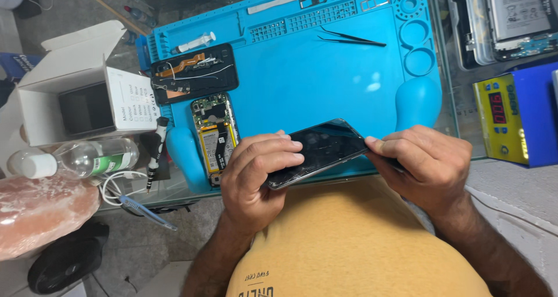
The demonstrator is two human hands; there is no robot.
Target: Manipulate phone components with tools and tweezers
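Note:
A dark phone screen panel [322, 146] with cracked glass is held tilted over the near edge of the blue work mat [325, 82]. My left hand [256, 172] grips its left end with fingers laid over the glass. My right hand [427, 160] grips its right end. An opened phone body [215, 135] with a yellow battery lies on the mat just left of my left hand. A black back cover [195, 73] with loose parts on it lies beyond it.
Black tweezers [351, 39] and a syringe [197, 42] lie at the mat's far side. A white open box [81, 93], a clear bottle [81, 157], a small screwdriver [156, 151] and a pink rock-like lump [40, 210] sit at left. A yellow-and-blue device with a red display [511, 117] stands at right.

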